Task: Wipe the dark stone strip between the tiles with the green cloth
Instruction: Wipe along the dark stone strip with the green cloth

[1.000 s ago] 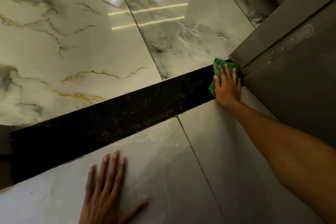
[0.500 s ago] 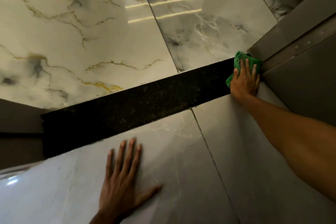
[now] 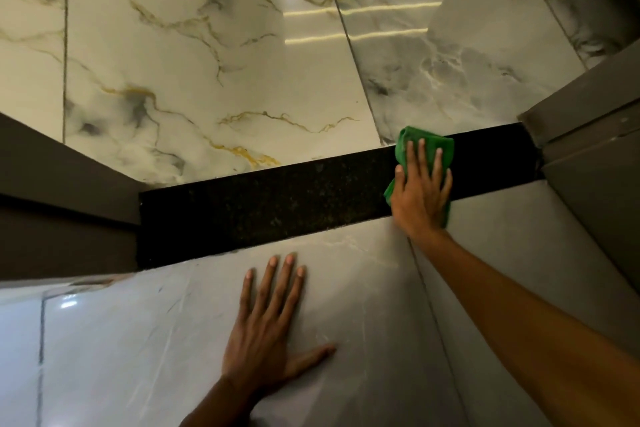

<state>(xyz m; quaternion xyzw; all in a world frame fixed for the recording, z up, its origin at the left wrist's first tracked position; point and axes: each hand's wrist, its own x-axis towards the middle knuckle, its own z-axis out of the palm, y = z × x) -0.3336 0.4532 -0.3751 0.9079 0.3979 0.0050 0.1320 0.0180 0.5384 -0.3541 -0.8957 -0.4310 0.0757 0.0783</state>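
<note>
Right hand [image 3: 420,194] has slid the crumpled green cloth [image 3: 427,146] left from the right end of the dark speckled stone strip [image 3: 277,204], grip flat, fingers straight, pressing it down; left hand [image 3: 266,322] splayed on the grey marble tile [image 3: 363,291]; most of the strip probably still unwiped.

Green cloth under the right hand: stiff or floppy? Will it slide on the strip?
Likely floppy: the green cloth sits crumpled, folds poking out around the right hand. Probably slides easily; the dark stone strip looks smooth. Loose edges may bunch.

A crumpled green cloth [image 3: 410,146] lies on the speckled dark stone strip [image 3: 277,201] toward its right end.
</note>
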